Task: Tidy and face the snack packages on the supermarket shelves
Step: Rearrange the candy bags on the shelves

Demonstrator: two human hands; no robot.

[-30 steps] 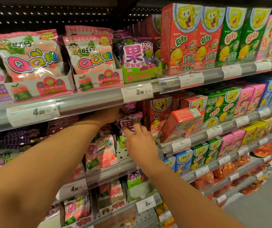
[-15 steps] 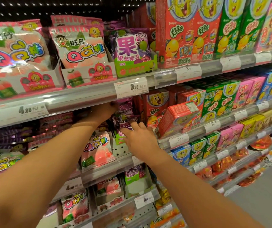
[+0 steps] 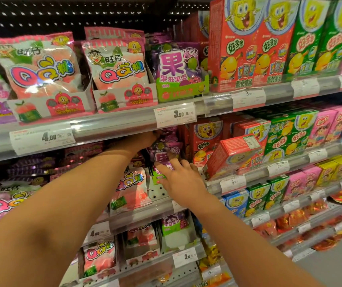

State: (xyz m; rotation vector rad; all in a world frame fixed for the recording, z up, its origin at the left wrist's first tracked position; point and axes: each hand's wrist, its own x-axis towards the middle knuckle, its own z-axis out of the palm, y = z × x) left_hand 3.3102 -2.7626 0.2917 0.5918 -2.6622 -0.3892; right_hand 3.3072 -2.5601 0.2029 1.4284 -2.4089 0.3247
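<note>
A purple grape gummy bag (image 3: 167,151) stands at the front of a row on the second shelf, just under the 3.90 price tag (image 3: 175,117). My left hand (image 3: 145,139) reaches in under the shelf rail and grips the bag's top edge, its fingertips partly hidden. My right hand (image 3: 179,179) lies flat against the lower front of the same bag, with its fingers spread and straight. Pink QQ gummy bags (image 3: 132,189) lean to the left of it.
A red cartoon-sponge snack box (image 3: 234,156) lies tipped forward on the second shelf, right of my hands. Upright red and green boxes (image 3: 279,44) fill the top shelf. Pink QQ bags (image 3: 116,67) sit in display cartons at upper left. Lower shelves hold more bags and boxes.
My right hand has slid a little lower on the purple bag's front and its fingers have spread. My left hand stays at the bag's top under the rail.
</note>
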